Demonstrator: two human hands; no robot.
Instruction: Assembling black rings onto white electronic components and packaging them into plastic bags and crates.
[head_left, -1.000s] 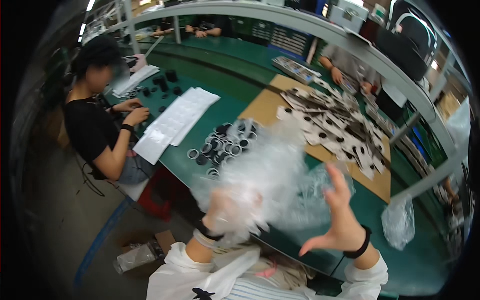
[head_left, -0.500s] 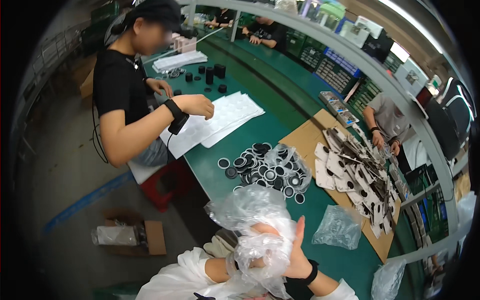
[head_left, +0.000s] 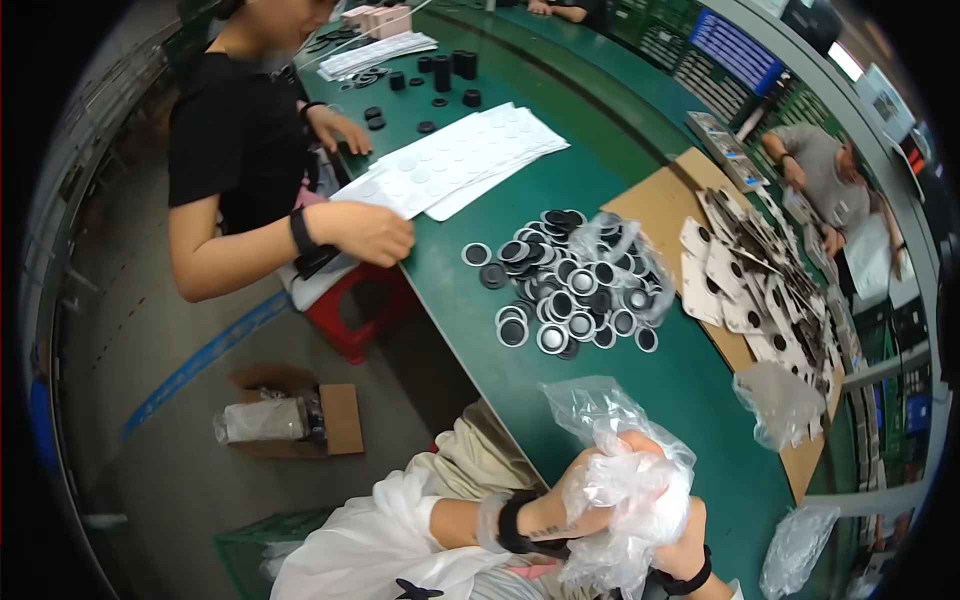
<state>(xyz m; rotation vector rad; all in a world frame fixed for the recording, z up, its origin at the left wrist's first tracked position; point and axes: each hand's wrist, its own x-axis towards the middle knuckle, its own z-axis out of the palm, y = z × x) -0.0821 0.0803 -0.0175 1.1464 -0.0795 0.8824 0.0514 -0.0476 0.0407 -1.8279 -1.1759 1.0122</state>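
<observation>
Risk read: the clear plastic bag [head_left: 620, 490] was bunched up just above the near edge of the green counter [head_left: 690, 400], so a loose tail could slip out and fall to the floor, or sweep toward the pile of black-and-silver round discs [head_left: 570, 290] lying near, further up the counter, and knock some off the edge. Thin film also looked easy to tear if squeezed harder. Another empty bag [head_left: 780, 400] sat to the right by the cardboard sheet [head_left: 660, 210], apart from the hands.

Pose: left hand [head_left: 590, 490] came in from the lower edge, wrist banded, fingers clenched around the crumpled bag. Right hand [head_left: 680, 530] sat under and behind it, mostly hidden by film; its fingers appeared wrapped on the same bag. Both hands pressed together, close to the body. A co-worker's hand [head_left: 375, 232] rested at the white sheets [head_left: 460, 160], well apart.
</observation>
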